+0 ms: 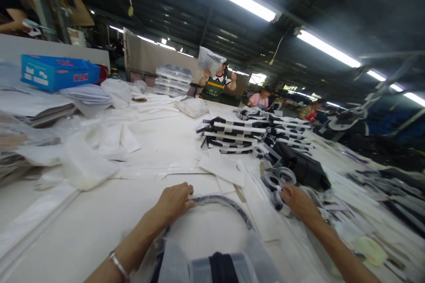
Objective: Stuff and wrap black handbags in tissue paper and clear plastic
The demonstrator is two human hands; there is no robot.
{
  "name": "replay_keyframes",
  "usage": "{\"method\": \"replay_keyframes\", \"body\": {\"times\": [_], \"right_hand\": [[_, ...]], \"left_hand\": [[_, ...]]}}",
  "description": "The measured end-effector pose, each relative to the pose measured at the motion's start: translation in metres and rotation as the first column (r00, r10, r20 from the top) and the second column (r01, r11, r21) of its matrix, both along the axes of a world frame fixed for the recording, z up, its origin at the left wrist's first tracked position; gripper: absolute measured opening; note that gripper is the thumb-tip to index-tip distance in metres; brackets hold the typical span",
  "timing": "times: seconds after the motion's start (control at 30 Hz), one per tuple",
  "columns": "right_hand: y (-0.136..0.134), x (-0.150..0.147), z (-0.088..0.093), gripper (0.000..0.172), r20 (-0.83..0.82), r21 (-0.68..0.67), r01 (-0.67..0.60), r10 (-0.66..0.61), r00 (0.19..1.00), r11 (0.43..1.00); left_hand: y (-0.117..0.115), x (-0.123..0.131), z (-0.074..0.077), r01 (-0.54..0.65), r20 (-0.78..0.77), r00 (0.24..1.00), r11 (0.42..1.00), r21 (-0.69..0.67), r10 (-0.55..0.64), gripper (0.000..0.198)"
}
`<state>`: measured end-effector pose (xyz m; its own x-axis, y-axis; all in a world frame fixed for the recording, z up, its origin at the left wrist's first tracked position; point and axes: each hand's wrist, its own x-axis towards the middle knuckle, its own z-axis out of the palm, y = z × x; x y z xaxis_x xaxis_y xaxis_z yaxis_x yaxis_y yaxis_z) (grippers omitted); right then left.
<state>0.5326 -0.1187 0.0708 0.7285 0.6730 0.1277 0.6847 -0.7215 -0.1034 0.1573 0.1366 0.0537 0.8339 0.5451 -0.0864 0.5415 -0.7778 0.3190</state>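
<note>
My left hand [175, 201] is closed on a dark curved bag handle [229, 203] that looks wrapped in clear film. The handle arches up from a bag [222, 267] with clear plastic and a black strip, cut off by the lower frame edge. To the right, my right hand [297, 201] has its fingers curled at a small cluster of tape rolls [279, 183], clear and dark. Its fingertips touch one of them; how firmly they grip is too blurred to make out.
Beyond the rolls lie a black bundle [302, 163] and stacked black-and-white strips [235, 135]. White paper sheets [224, 166] lie mid-table. At left are crumpled white wrapping [86, 154] and a blue box [59, 73]. A co-worker [214, 84] across the table lifts a plastic-wrapped package [209, 58].
</note>
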Motion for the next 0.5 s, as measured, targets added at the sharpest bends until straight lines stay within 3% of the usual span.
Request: {"method": "replay_keyframes", "body": {"times": [0.2, 0.33, 0.5], "right_hand": [[-0.028, 0.021, -0.033, 0.030, -0.041, -0.064, -0.061, 0.059, 0.997, 0.996], [-0.028, 0.014, -0.037, 0.041, 0.001, -0.048, -0.058, 0.058, 0.998, 0.997], [-0.017, -0.002, -0.037, 0.051, 0.058, -0.126, -0.057, 0.064, 0.996, 0.990]], "left_hand": [[-0.002, 0.007, -0.010, 0.018, 0.001, 1.000, 0.999, 0.028, -0.018, 0.016], [-0.004, 0.008, -0.014, 0.017, -0.008, 1.000, 0.997, 0.070, -0.016, 0.015], [-0.004, 0.010, -0.017, 0.013, -0.025, 1.000, 0.996, 0.092, -0.011, 0.015]]}}
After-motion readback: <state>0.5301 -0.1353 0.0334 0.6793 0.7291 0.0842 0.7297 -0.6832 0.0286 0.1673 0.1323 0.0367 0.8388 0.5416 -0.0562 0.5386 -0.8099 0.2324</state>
